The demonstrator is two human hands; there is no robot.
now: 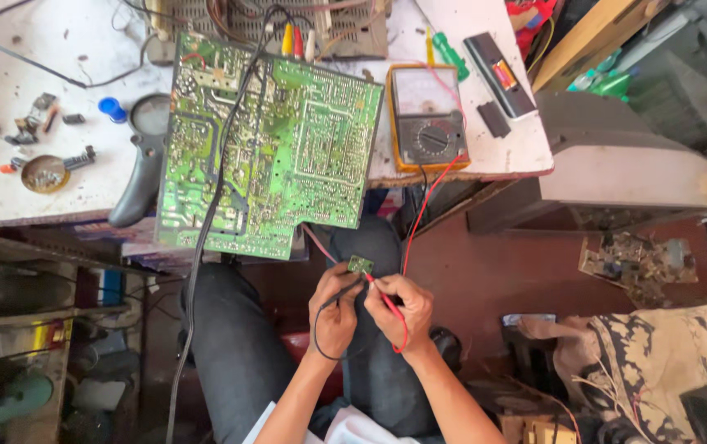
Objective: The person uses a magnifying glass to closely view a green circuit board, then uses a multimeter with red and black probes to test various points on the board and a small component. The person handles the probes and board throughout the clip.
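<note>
Held over the lap, below the worktop's front edge: a small green circuit board (361, 264), pinched at the fingertips of both hands and touched by two probes. Left hand (334, 308) closed around a black probe (338, 294) while steadying the small board's lower left side; black lead (317, 333) looping down past the wrist. Right hand (403, 308) closed on a red probe (380, 292), tip laid against the small board's lower right edge; red lead (426, 201) curling under the palm and running up to the worktop. Both hands side by side, nearly touching, above dark trousers (230, 345).

Just above, overhanging the front edge of the worktop (8, 193): a large green circuit board (267, 148), solder side up, crossed by a black cable (220, 177) dropping off the edge toward the floor. To its right, near the worktop's front right corner, an orange-cased analogue multimeter (427, 115), with both leads coming off its lower edge. Beyond that, toward the right edge, a green-handled screwdriver (449, 51) and a dark flat remote-like case (499, 74). Left of the large board, a black-handled magnifier (143, 160), a blue cap (111, 108) and a small round tin (45, 173) near the front edge. Off the worktop's right side, a grey casing (625, 156); on the floor farther right, another small populated board (637, 263).
</note>
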